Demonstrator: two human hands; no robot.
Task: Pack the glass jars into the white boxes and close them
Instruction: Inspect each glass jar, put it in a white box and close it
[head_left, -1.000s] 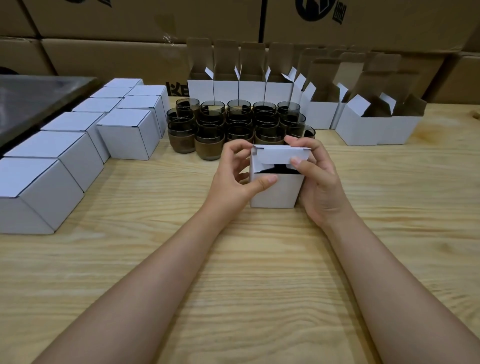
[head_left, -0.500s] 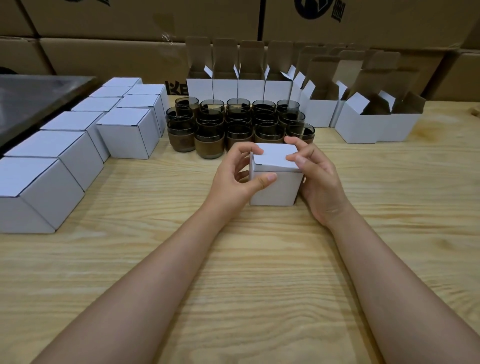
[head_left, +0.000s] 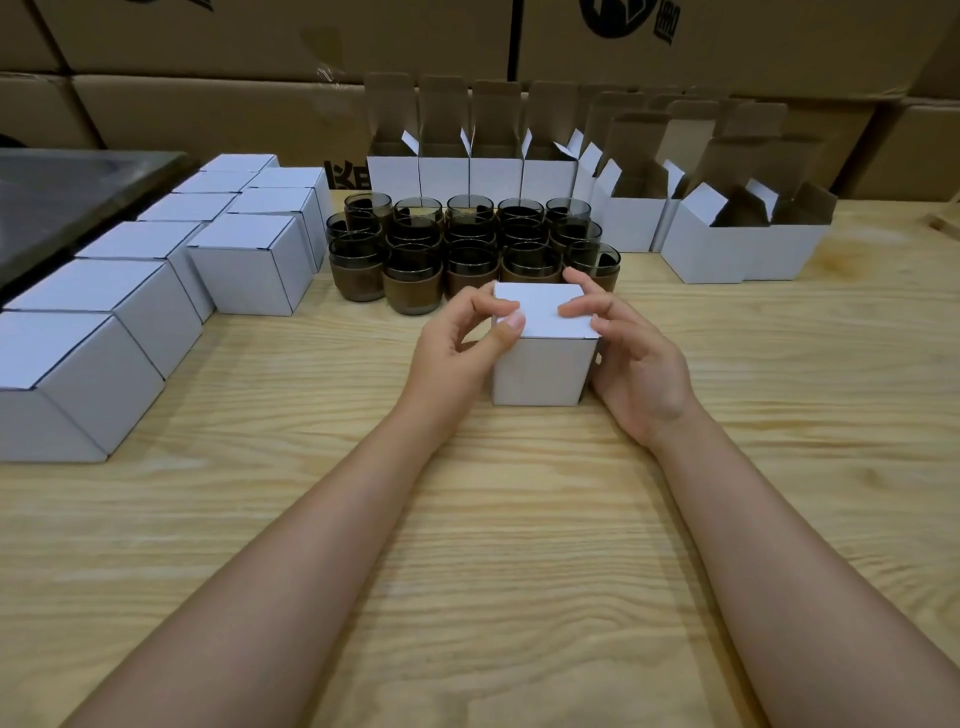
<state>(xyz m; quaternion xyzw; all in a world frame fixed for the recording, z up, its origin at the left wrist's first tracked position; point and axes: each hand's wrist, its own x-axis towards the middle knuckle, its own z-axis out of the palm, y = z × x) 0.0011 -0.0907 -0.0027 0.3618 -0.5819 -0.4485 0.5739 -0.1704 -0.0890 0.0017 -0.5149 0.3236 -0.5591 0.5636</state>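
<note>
Wooden table (head_left: 519, 525) bears a closed white box (head_left: 543, 371), left hand (head_left: 457, 349) and right hand (head_left: 635, 366) pinching its top edges.

Left hand (head_left: 453, 358), right hand (head_left: 641, 370): fingers (head_left: 577, 310) curled.

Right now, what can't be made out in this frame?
Head view:
- Box contents: shut lid hides them.
- Closed boxes, left: shut too, so any jars inside are unseen.
- Rear jars: front jars cover them; count unsure.
- Carton logo: cut off by top edge.
</note>
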